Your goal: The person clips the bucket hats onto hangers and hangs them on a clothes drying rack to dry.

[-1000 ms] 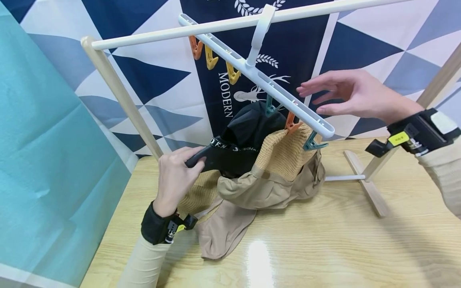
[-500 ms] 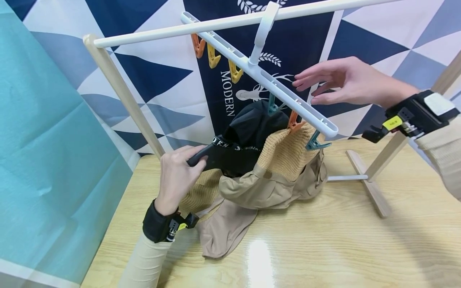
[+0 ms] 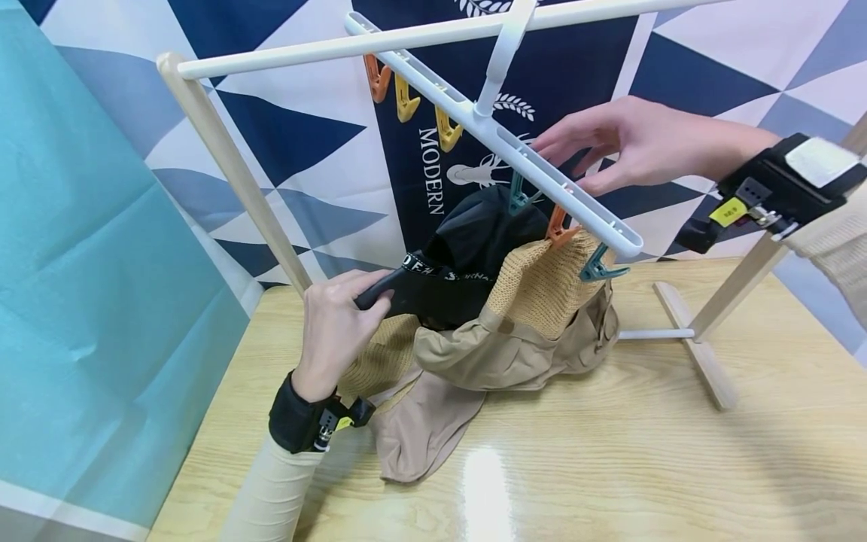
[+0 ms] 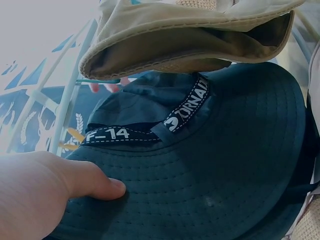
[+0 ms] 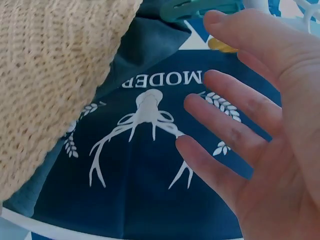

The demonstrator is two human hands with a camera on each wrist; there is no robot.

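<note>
My left hand (image 3: 335,320) pinches the brim of a black bucket hat (image 3: 443,297), thumb on top in the left wrist view; lettered tape (image 4: 190,105) runs along its crown base. The hat's crown reaches up beneath a teal clip (image 3: 520,197) on a white clip hanger (image 3: 501,139). Behind the hanger's right half, my right hand (image 3: 637,143) holds nothing, its fingers spread and slightly bent. In the right wrist view its thumb is close to the teal clip (image 5: 200,9). A tan knit-crowned hat (image 3: 535,290) hangs below an orange clip (image 3: 559,228) and another teal clip (image 3: 599,267).
The hanger hooks over a white rail (image 3: 325,49) on a wooden stand (image 3: 237,173). Orange and yellow clips (image 3: 447,129) hang from its left half. Another tan hat (image 3: 423,429) lies low over the wooden table (image 3: 576,467). A patterned cloth (image 3: 298,143) backs the rack.
My right hand has moved left and slightly inward, its fingertips passing behind the hanger near the middle teal clip. My left hand keeps hold of the brim, almost still.
</note>
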